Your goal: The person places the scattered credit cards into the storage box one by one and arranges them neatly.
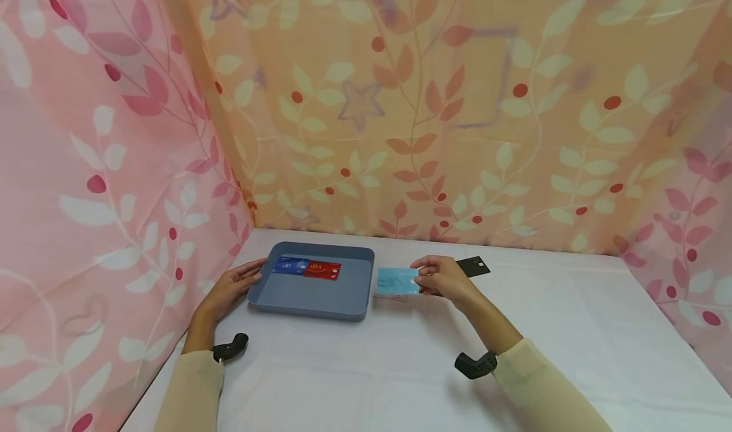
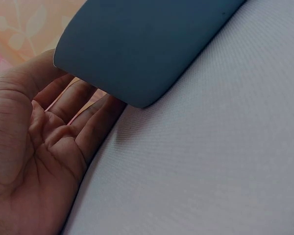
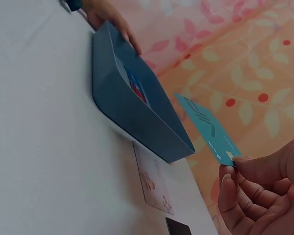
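Between thumb and fingertips, my right hand (image 1: pixel 448 281) pinches a light blue bank card (image 1: pixel 394 281) by its edge. The card is held above the table, just right of a blue-grey tray (image 1: pixel 314 305); its chip end is at the fingers in the right wrist view. My left hand (image 1: pixel 231 287) rests against the tray's left side, its fingers stretched along the outer wall (image 2: pixel 137 54). Inside the tray lie a blue card (image 1: pixel 290 265) and a red card (image 1: pixel 323 270), side by side.
A pale pink patterned card (image 3: pixel 154 181) lies on the white cloth beside the tray, mostly hidden under the held card in the head view. A black card (image 1: pixel 473 266) lies behind my right hand. Floral curtains (image 1: pixel 423 101) enclose the table's back and sides.
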The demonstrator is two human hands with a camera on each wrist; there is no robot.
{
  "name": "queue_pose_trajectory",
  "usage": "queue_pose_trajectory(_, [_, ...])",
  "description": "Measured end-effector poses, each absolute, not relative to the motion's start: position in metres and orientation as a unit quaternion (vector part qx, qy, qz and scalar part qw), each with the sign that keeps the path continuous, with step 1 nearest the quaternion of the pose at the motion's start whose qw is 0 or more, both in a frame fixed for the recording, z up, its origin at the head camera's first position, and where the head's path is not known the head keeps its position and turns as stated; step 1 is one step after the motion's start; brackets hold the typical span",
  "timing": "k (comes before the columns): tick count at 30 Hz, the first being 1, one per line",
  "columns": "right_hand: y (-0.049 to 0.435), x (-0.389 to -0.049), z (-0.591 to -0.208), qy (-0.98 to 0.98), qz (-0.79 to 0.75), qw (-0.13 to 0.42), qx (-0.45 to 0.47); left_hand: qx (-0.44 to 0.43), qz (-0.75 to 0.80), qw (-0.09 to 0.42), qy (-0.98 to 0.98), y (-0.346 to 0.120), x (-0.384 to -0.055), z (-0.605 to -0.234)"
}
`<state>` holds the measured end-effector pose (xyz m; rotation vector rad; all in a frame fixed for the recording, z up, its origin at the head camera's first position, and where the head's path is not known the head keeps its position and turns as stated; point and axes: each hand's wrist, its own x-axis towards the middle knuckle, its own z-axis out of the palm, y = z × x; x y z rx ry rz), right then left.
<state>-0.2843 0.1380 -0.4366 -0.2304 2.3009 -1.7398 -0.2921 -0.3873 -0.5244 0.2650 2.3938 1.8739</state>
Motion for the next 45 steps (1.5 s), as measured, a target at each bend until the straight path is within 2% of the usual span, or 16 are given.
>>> queue_pose_trajectory(15, [0.112,-0.305,-0.429,0.765,-0.628,0.142,-0.029,0.089,0.622,0.048,0.777,-0.387,-0.293,-0.526])
queue_pose_trajectory(26, [0.091,-0.315,-0.426,0.740,-0.655,0.144,-0.045,0.091,0.617,0.046,0.781,-0.389,-0.293,-0.525])
queue_pose_trajectory(45, [0.042,-0.320,-0.428,0.742,-0.657,0.132,-0.015,0.099,0.624,0.049,0.774,-0.387,-0.291,-0.523])
